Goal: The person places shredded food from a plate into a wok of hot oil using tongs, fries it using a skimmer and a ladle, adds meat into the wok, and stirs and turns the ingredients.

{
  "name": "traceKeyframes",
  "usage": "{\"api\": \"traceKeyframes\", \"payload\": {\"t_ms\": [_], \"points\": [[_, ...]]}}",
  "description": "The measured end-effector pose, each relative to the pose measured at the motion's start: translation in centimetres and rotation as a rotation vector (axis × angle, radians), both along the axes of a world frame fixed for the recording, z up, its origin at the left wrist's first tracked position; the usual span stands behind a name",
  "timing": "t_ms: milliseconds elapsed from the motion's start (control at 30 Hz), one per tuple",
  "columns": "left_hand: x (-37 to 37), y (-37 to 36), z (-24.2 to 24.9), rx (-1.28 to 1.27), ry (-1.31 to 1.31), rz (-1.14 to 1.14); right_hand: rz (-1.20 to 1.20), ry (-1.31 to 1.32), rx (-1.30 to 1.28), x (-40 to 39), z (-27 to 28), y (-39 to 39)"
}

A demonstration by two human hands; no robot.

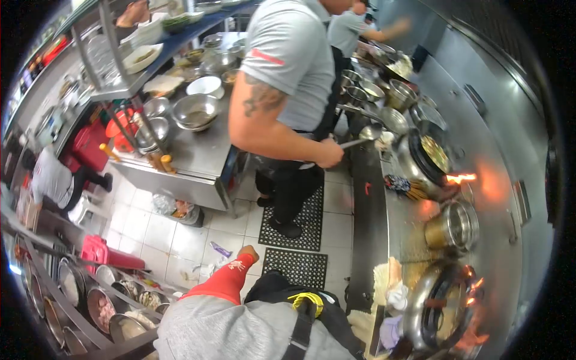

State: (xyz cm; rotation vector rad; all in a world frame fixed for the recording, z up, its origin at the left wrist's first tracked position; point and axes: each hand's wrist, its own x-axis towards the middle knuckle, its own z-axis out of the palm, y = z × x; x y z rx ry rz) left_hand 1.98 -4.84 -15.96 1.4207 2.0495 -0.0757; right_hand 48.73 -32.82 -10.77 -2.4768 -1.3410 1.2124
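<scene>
My left hand (250, 253), below a red sleeve (222, 278), is stretched forward above the floor mats. Its fingers look curled in and nothing shows in them. My right hand is not in view. A wok (440, 306) with flames around its rim sits on the range at my right. White and lilac cloths (392, 332) lie beside it. Farther along stands a steel pot (451, 227) with a strainer basket on it. In front of me a co-worker (288, 78) in a grey shirt holds a ladle (366, 135) near a second wok (427, 153) with food in it.
A steel table (198, 144) with bowls and a raised shelf stands at left. Below it are a waste bin (186, 211) and tiled floor with litter. A red lidded box (108, 252) and a rack with pans of ingredients (102, 309) are lower left. More people work farther off.
</scene>
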Motion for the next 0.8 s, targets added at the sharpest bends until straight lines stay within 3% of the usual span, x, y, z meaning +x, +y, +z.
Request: {"api": "traceKeyframes", "payload": {"t_ms": [133, 333, 367, 400, 467, 567, 667, 733, 800], "points": [[-5.0, 0.8, -0.3, -0.206, -0.035, 0.005, 0.081, 0.021, -0.012, -0.8, -1.2, 3.8], [-6.8, -0.9, -0.6, -0.178, -0.099, 0.065, 0.210, 0.091, 0.185, 0.7, -6.5, 10.6], [-6.9, -1.7, -1.4, -0.142, -0.072, 0.037, 0.193, 0.298, 0.330, -1.5, -0.4, 12.7], [-6.9, -2.7, -2.1, -0.107, -0.043, 0.007, 0.076, 0.334, 0.269, -2.9, 0.7, 14.5], [-6.6, -5.0, -2.8, -0.062, -0.041, 0.014, -0.162, 0.395, 0.142, -3.6, 1.7, 16.4], [-7.1, -9.4, -2.6, -0.097, -0.100, 0.079, -0.270, 0.428, 0.064, -3.0, 0.1, 18.1], [-7.7, -12.1, -2.2, -0.266, -0.131, 0.105, -0.234, 0.463, 0.010, -2.6, -1.6, 17.9], [-7.8, -13.5, -0.4, -0.382, -0.145, 0.208, -0.072, 0.429, -0.041, -2.8, -1.7, 16.9], [-8.5, -13.6, -0.8, -0.258, -0.063, 0.148, 0.170, 0.309, -0.003, -3.2, -2.6, 15.9]]}}
